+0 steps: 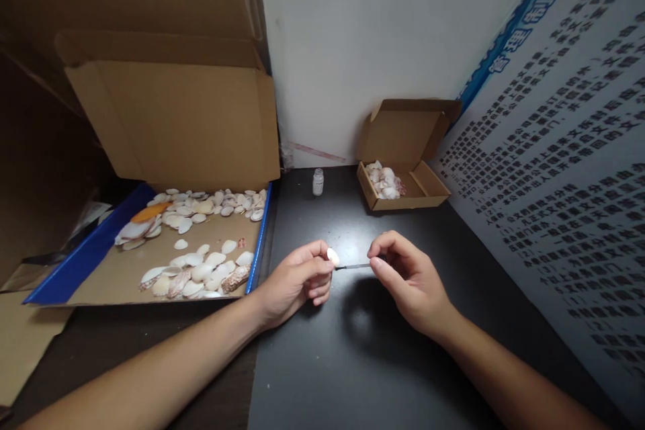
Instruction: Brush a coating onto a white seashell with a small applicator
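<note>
Head view, centre of the frame: I see the left hand (297, 275) with thumb and fingers pinched together on a small pale shell (333, 256), which sits at the fingertips. I'd say it is gripped near its lower end so that most of its face is left bare. Just right of centre, the right hand (416, 282) has a thin tool (357, 266) clamped between thumb and forefinger, much as one holds a pen, probably for fine control. Its dark tip points left and lies right beside the shell; whether they touch, I cannot tell.

Both hands are raised over the dark tabletop (312, 369), where a bright patch of light falls, perhaps because small work shows best there. A small clear bottle (318, 183) stands upright above them in the frame, seemingly set within easy reach yet out of the way.

At the left, the large box (108, 279) has its lid up, its many loose shells (201, 272) spread in two bands, likely so single ones can be picked. At the upper right, the small box (410, 203) holds a heap of shells (385, 183) crowded into its left part.
</note>
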A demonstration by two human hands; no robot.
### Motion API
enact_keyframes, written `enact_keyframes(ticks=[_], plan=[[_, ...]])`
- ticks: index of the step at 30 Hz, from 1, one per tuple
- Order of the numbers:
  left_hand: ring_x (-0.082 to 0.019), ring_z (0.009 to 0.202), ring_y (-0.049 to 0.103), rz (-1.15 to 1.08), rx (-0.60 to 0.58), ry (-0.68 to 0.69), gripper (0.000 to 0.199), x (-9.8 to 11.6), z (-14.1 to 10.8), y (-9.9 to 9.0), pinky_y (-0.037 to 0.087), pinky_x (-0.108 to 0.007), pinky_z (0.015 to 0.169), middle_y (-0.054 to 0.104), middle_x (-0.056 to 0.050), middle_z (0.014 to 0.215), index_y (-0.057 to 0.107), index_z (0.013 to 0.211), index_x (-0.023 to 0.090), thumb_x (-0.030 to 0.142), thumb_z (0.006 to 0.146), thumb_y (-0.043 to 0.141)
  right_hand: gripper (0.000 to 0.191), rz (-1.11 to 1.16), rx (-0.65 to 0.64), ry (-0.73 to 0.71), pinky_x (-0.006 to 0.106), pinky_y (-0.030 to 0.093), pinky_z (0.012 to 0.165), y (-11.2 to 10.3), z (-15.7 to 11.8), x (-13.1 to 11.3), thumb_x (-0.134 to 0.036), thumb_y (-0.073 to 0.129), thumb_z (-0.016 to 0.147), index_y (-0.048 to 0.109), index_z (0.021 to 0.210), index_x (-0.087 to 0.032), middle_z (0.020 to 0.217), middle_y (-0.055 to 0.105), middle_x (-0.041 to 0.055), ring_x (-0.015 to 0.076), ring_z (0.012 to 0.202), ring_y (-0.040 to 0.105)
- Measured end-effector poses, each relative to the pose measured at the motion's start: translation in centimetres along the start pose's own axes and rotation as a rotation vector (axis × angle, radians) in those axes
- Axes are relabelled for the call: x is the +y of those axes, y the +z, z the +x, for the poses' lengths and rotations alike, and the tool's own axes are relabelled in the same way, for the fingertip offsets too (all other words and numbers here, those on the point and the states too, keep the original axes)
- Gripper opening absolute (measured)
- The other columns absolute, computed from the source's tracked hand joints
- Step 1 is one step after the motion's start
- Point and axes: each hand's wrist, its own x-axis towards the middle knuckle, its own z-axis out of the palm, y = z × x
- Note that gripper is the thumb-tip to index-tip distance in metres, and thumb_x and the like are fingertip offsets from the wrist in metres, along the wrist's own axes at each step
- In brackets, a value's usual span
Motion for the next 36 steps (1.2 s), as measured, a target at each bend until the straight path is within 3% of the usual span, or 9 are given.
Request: enact_keyframes(ticks=[5, 12, 18, 24, 29, 36], plan=[[-0.005, 0.045, 0.03, 0.003, -0.001, -0.001, 0.018, 0.1, -0.05, 0.09, 0.028, -0.019, 0.047, 0.031, 0.009, 0.053, 0.041, 0.08, 0.018, 0.023, 0.083, 0.057, 0.007, -0.097, 0.025, 0.066, 0.024, 0.035, 0.055, -0.01, 0.3, -0.01, -0.018, 0.055, 0.087, 0.054, 0.08, -0.019, 0.067, 0.048, -0.0035, 0.0108, 0.058, 0.042], [-0.005, 0.045, 0.028, 0.002, -0.01, 0.005, 0.014, 0.06, -0.06, 0.13, 0.029, -0.02, 0.047, 0.031, 0.009, 0.054, 0.042, 0.083, 0.019, 0.022, 0.084, 0.056, 0.01, 0.045, 0.022, 0.042, 0.024, 0.033, 0.053, -0.27, 0.08, 0.07, -0.023, 0.049, 0.093, 0.053, 0.084, -0.02, 0.064, 0.044, -0.0052, 0.0102, 0.055, 0.039], [-0.005, 0.044, 0.029, 0.001, -0.018, 0.009, 0.012, -0.05, 0.07, 0.03, 0.028, -0.02, 0.046, 0.03, 0.009, 0.054, 0.042, 0.082, 0.018, 0.022, 0.085, 0.053, 0.008, -0.093, 0.032, 0.061, 0.025, 0.034, 0.057, -0.05, 0.19, 0.01, -0.018, 0.055, 0.087, 0.053, 0.079, -0.019, 0.068, 0.048, -0.0034, 0.011, 0.06, 0.042], [-0.005, 0.045, 0.03, 0.004, -0.01, 0.006, 0.013, -0.07, 0.07, -0.11, 0.029, -0.02, 0.047, 0.031, 0.008, 0.056, 0.041, 0.083, 0.019, 0.021, 0.083, 0.054, 0.009, 0.044, 0.03, 0.041, 0.024, 0.034, 0.053, -0.07, 0.04, 0.17, -0.023, 0.049, 0.093, 0.053, 0.085, -0.02, 0.065, 0.044, -0.0048, 0.0105, 0.055, 0.04], [-0.005, 0.045, 0.03, 0.01, -0.011, 0.005, 0.013, 0.0, 0.06, 0.0, 0.029, -0.02, 0.047, 0.032, 0.008, 0.057, 0.042, 0.082, 0.018, 0.021, 0.082, 0.055, 0.006, -0.089, 0.051, 0.062, 0.025, 0.035, 0.055, -0.06, 0.2, -0.12, -0.02, 0.055, 0.087, 0.053, 0.081, -0.019, 0.068, 0.049, -0.0022, 0.0118, 0.058, 0.043], [-0.005, 0.045, 0.029, 0.01, 0.008, -0.007, 0.016, 0.05, -0.01, 0.14, 0.029, -0.02, 0.047, 0.034, 0.008, 0.058, 0.04, 0.084, 0.019, 0.022, 0.082, 0.056, 0.005, 0.027, 0.015, 0.03, 0.024, 0.035, 0.051, -0.03, 0.16, 0.08, -0.022, 0.052, 0.091, 0.053, 0.086, -0.02, 0.067, 0.048, -0.0029, 0.0107, 0.055, 0.042]])
